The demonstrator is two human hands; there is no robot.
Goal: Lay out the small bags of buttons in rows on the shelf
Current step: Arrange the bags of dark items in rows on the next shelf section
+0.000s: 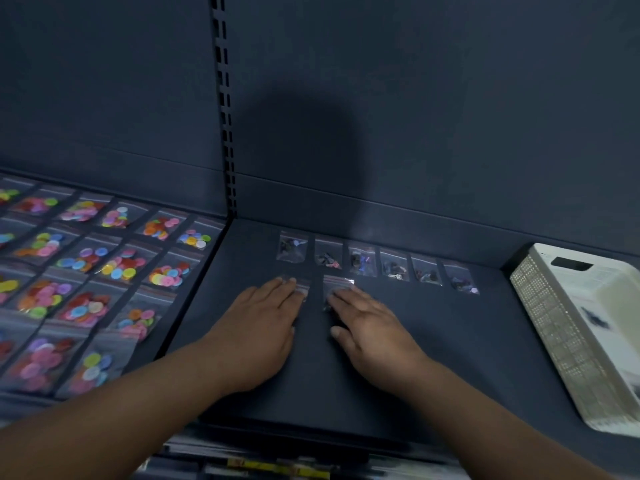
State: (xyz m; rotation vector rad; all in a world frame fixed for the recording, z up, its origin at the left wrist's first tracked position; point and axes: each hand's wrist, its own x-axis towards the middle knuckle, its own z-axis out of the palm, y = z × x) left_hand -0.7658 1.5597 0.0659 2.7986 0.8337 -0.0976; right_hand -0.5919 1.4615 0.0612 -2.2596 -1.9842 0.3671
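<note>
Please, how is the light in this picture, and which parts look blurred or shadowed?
Head view: dim overall; a large round shadow lies on the back wall; a small glare shines on the bag under the right hand; the white basket looks smeared by blur; the wide lens bends the shelf edges.

No text, number or brand can be read anywhere. Just below the front edge of the shelf (415, 341), a yellow strip (277, 467) carries dark marks that are too blurred to make out. At the shelf's right end, a pale card (602, 299) inside the white basket (540, 323) shows a dark smudge of print, also illegible.
</note>
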